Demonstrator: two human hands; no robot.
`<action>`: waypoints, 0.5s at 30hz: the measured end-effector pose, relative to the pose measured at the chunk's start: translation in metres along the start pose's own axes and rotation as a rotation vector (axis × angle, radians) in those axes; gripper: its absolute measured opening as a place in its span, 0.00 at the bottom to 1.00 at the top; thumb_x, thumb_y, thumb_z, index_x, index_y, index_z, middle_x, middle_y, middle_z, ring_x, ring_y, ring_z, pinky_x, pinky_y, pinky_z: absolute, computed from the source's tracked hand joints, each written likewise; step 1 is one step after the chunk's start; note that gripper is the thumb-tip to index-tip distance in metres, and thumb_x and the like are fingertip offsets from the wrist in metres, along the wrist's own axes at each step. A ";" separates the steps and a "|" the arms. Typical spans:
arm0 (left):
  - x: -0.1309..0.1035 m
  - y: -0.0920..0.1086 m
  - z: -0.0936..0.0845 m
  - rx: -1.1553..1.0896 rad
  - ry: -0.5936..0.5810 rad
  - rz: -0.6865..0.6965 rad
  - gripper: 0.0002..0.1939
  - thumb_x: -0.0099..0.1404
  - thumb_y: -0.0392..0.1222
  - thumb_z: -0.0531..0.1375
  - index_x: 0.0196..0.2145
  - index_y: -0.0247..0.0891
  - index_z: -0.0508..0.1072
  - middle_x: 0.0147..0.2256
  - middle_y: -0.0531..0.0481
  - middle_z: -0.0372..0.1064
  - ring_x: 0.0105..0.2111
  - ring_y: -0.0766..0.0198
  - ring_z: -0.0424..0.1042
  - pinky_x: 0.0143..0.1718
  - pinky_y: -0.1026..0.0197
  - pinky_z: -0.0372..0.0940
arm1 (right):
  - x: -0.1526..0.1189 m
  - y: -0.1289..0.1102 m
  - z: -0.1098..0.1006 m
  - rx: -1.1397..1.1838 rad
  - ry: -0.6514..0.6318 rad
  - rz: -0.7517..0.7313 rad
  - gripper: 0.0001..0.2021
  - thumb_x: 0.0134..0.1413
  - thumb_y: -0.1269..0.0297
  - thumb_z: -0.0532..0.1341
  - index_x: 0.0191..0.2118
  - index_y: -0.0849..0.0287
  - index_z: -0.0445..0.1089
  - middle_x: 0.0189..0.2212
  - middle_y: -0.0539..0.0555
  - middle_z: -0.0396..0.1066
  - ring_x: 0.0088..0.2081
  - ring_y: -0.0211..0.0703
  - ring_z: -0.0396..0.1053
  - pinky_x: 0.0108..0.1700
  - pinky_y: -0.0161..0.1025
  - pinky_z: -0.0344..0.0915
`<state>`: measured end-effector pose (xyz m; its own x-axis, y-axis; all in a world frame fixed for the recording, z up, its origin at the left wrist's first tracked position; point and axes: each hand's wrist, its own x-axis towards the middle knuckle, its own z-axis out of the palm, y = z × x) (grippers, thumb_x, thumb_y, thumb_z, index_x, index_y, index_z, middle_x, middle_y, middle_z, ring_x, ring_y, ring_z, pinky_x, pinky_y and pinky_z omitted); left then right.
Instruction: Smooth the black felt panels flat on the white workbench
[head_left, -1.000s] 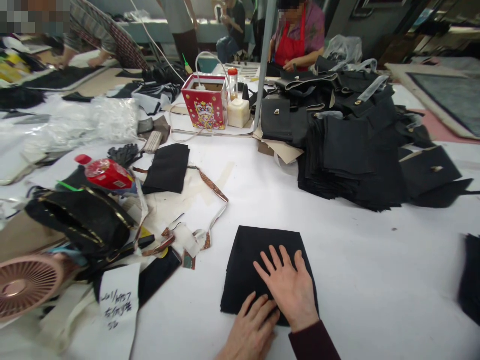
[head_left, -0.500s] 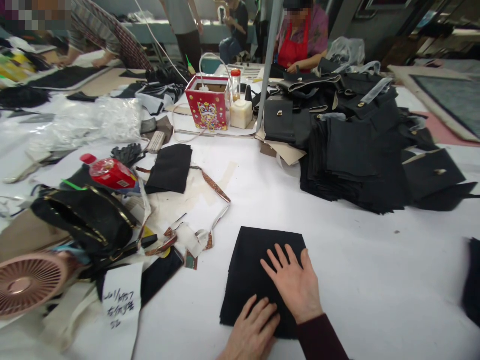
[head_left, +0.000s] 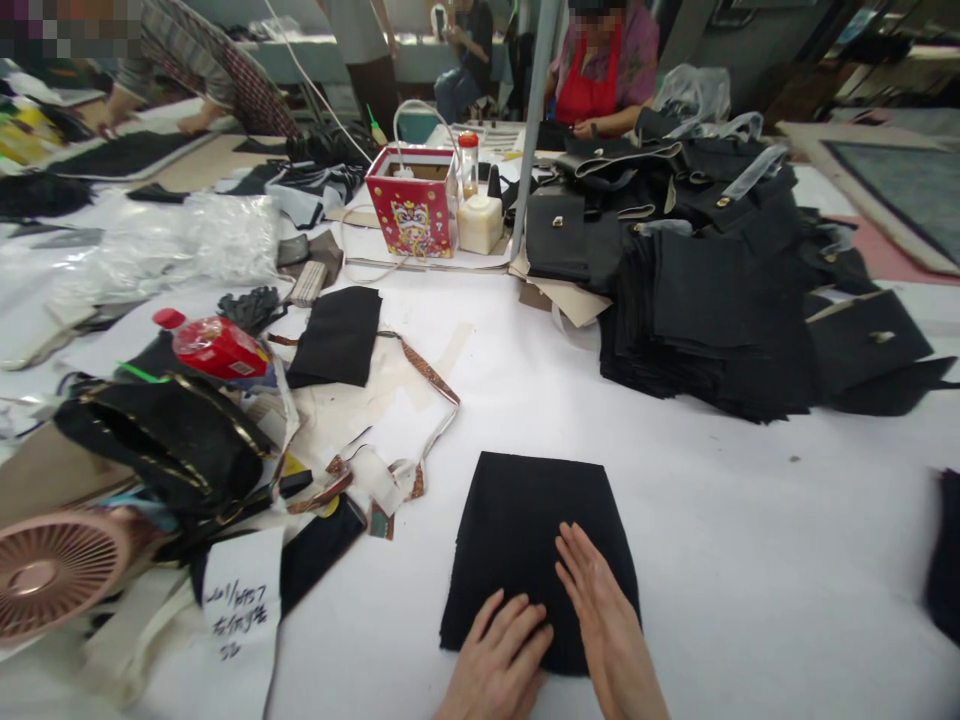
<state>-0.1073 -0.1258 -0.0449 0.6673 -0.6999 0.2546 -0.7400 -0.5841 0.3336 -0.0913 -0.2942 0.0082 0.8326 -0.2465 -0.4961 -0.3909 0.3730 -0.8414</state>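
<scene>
A black piece of material [head_left: 536, 510] lies flat on the white table in front of me, narrower at its far edge; it may be several layers. My left hand [head_left: 504, 645] rests palm down on its near part, fingers slightly bent and spread. On the right side of the piece, my right hand [head_left: 596, 610] is tilted on edge, its fingers stretched out straight and close together. Neither hand grasps anything. The near edge of the black piece is partly hidden by both hands.
A tall stack of black pieces [head_left: 690, 300] stands at the back right. A red box [head_left: 411, 205] is beside a grey pole [head_left: 532, 130]. To the left lie a black bag [head_left: 161, 440], a pink fan [head_left: 52, 575] and a red bottle [head_left: 217, 345]. Other people work behind.
My right hand has turned from palm up with spread fingers to on edge with fingers together, a little lower. My left hand stays nearly in place on the black piece.
</scene>
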 end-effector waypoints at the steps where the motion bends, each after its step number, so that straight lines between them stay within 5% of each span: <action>1: -0.001 -0.003 -0.002 -0.001 -0.002 -0.047 0.22 0.65 0.41 0.55 0.57 0.45 0.64 0.56 0.56 0.66 0.58 0.61 0.62 0.59 0.53 0.61 | 0.000 -0.002 -0.004 -0.065 0.048 -0.024 0.23 0.62 0.46 0.51 0.61 0.44 0.56 0.64 0.49 0.52 0.64 0.49 0.50 0.67 0.55 0.47; 7: 0.001 -0.037 -0.007 -0.063 0.059 -0.635 0.32 0.68 0.42 0.52 0.66 0.39 0.45 0.67 0.44 0.44 0.66 0.55 0.46 0.64 0.46 0.56 | 0.006 0.001 -0.051 -0.969 0.270 -0.345 0.30 0.64 0.49 0.48 0.67 0.46 0.37 0.69 0.48 0.36 0.68 0.51 0.35 0.68 0.61 0.39; 11: -0.002 -0.049 0.015 -0.016 -0.039 -0.629 0.35 0.68 0.45 0.50 0.67 0.38 0.37 0.68 0.42 0.41 0.67 0.53 0.42 0.64 0.41 0.53 | 0.016 0.036 -0.079 -1.446 0.180 -0.482 0.31 0.65 0.51 0.47 0.68 0.52 0.34 0.69 0.53 0.36 0.68 0.54 0.33 0.65 0.63 0.46; 15: -0.009 -0.047 0.033 0.105 -0.081 -0.579 0.38 0.68 0.47 0.51 0.67 0.35 0.35 0.67 0.40 0.42 0.67 0.52 0.42 0.64 0.40 0.53 | 0.021 0.058 -0.090 -1.600 0.109 -0.440 0.34 0.64 0.50 0.48 0.68 0.55 0.33 0.68 0.54 0.36 0.68 0.55 0.31 0.64 0.63 0.52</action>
<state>-0.0815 -0.1052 -0.0925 0.9593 -0.2822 -0.0129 -0.2650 -0.9148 0.3048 -0.1316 -0.3583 -0.0698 0.9783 -0.1602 -0.1310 -0.1874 -0.9545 -0.2321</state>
